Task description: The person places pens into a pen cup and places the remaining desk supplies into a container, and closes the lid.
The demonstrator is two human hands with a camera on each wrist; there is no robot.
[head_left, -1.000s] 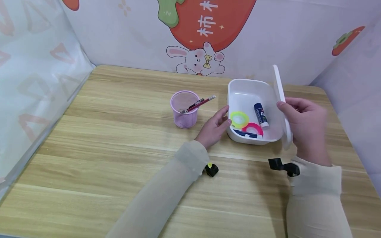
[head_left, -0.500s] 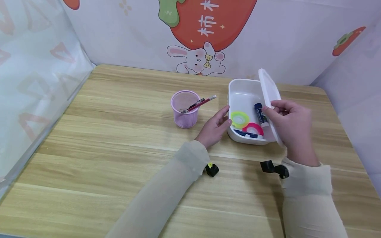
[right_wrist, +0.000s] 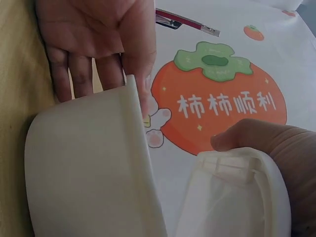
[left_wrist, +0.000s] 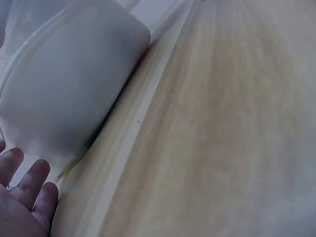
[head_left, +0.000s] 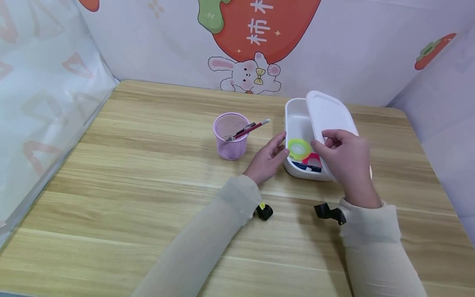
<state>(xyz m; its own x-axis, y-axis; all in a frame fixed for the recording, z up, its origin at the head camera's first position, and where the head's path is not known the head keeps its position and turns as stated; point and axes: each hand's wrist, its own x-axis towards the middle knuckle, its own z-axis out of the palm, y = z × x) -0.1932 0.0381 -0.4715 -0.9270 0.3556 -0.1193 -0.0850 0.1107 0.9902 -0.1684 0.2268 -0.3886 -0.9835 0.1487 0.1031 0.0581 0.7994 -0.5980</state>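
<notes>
A white plastic box [head_left: 309, 175] stands at the right of the table. My right hand [head_left: 346, 163] pinches the left edge of its white lid [head_left: 331, 112], which slants over the box's right part. My left hand [head_left: 264, 163] steadies the box's left wall, fingers extended; the left wrist view shows its fingers [left_wrist: 30, 180] by the box wall. Inside lie a yellow ring of tape [head_left: 306, 152], a pink-red ring [head_left: 309, 158] and a dark blue tube-like item [head_left: 307, 167]. The lid hides the rest of the inside. In the right wrist view the lid's ribbed underside [right_wrist: 224, 197] shows.
Left of the box stands a purple mesh cup [head_left: 231, 149] with a red pencil [head_left: 256, 127] and a black pen leaning in it. A printed cloth wall [head_left: 334, 49] borders the table's back. Black straps hang at both sleeve cuffs.
My right hand has swung the lid leftward and down from nearly upright, so it now covers the glue stick. My left hand stays at the box's side.
</notes>
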